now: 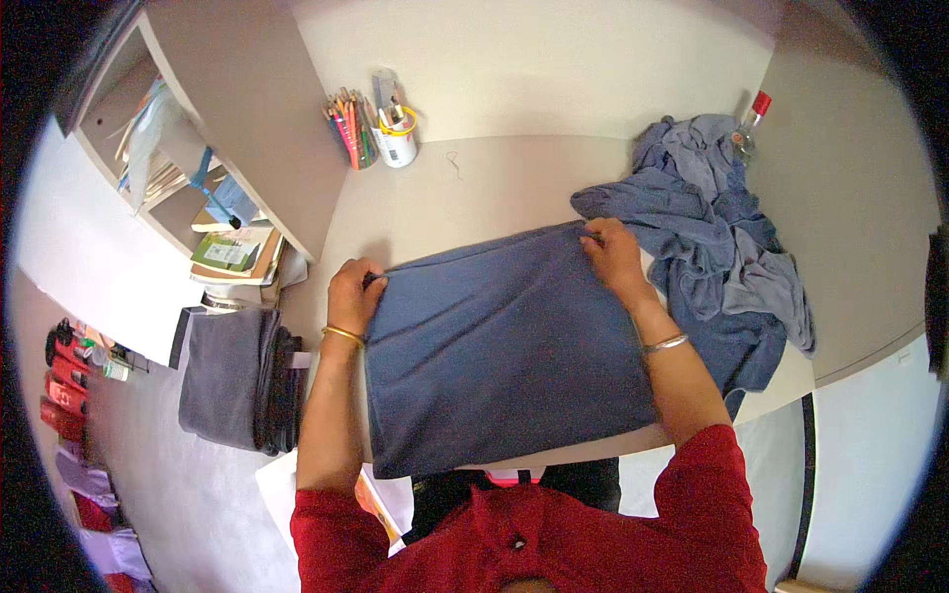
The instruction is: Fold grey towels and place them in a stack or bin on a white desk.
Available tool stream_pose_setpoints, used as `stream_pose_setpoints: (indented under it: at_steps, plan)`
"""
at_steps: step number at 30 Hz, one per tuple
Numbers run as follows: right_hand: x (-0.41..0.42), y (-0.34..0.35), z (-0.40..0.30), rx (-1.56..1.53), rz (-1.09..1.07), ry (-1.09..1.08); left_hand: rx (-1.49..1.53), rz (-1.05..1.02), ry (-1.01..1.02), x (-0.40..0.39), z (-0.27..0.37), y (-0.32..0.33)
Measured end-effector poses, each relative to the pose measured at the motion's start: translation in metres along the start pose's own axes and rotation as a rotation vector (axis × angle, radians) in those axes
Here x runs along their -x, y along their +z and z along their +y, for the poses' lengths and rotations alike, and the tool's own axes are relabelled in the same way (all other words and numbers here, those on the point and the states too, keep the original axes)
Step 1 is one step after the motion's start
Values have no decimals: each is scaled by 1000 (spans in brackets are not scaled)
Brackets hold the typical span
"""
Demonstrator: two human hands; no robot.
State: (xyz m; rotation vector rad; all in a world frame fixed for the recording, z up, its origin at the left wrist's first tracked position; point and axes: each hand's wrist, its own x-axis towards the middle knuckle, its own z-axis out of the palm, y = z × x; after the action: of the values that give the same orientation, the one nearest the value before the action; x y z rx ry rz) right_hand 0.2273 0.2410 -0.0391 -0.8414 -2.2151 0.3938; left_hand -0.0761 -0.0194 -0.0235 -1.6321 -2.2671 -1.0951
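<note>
A dark blue cloth (504, 356) lies folded into a broad rectangle on the desk, with a few diagonal creases. My left hand (356, 296) pinches its far left corner between thumb and fingers. At the far right corner, my right hand (614, 256) grips the cloth's upper edge. The near edge of the fabric reaches the desk's front edge. Just beyond my right hand sits a crumpled heap of blue-grey cloth (693, 230). To the left of my left forearm is a stack of folded dark grey cloth (230, 378).
Colored pencils (352, 130) and a white cup (398, 144) holding pens stand at the back left of the desk (511, 170). A red-capped bottle (749, 130) is in the back right corner. Books (237, 252) and papers fill the shelf unit (245, 126) at left.
</note>
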Motion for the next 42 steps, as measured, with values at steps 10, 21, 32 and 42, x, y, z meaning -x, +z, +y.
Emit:
stream_pose_setpoints:
  at_steps: [10, 21, 32, 42]
  plan:
    - [-5, -2, -3, -179, 128, 83, -119, -56, 5, 0, 0, -6]
    - [-10, 8, 16, -641, 14, 266, 141, -156, -100, 1, 3, -3]
    - [-10, -5, 3, -739, -1, 252, 392, -336, -120, 4, 14, -6]
    - [0, -7, 1, -717, 121, 284, -21, -6, -2, 9, 24, -5]
